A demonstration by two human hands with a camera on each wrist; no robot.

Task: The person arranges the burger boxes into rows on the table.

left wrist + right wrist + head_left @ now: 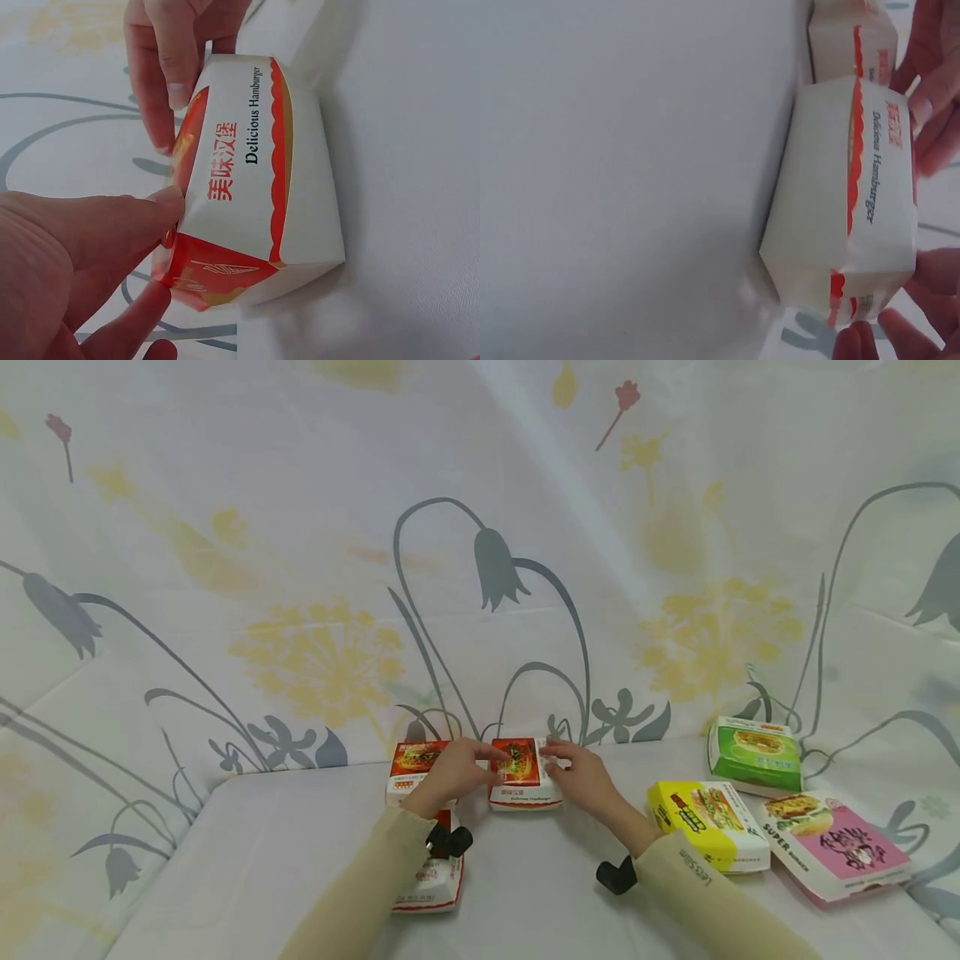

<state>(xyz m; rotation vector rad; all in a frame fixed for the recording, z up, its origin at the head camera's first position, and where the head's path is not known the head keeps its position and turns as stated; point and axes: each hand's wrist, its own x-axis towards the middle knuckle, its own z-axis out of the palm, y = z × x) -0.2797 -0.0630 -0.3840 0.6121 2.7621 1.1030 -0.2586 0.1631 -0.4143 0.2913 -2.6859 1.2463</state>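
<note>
A red and white hamburger box (517, 777) lies at the back of the table between both hands. My left hand (468, 772) is at its left end, the thumb reaching the upper edge in the left wrist view and the other fingers spread beside the red end panel (217, 274). My right hand (581, 777) is at the opposite end, its fingertips (866, 337) right at the end wall in the right wrist view. A second red hamburger box (408, 785) stands to the left, partly behind the left hand. Under the left forearm, a third (427, 893) is partly hidden.
On the right are a green burger box (757, 756), a yellow one (708, 827) and a pink one (840, 847), set close together. A flowered cloth (337, 568) hangs behind the white table (285, 860).
</note>
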